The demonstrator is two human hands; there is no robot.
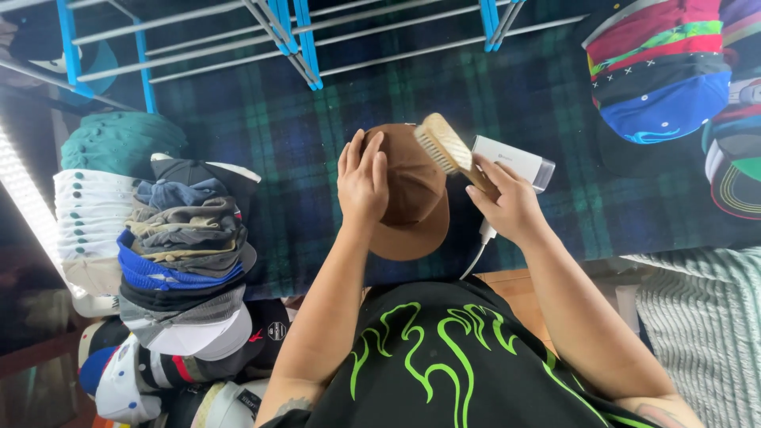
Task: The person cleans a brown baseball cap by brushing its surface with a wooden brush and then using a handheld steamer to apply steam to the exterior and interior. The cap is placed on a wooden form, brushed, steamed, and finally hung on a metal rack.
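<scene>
A brown cap lies on a dark green and blue plaid cloth. My left hand rests flat on the cap's left side and steadies it. My right hand grips the wooden handle of a pale bristle brush, whose head sits tilted over the cap's top right edge. A white handheld device with a white cord lies just behind my right hand.
A tall stack of caps in grey, blue and white stands at the left, beside white caps and a teal pile. Colourful caps lie at the top right. A blue and grey drying rack spans the back.
</scene>
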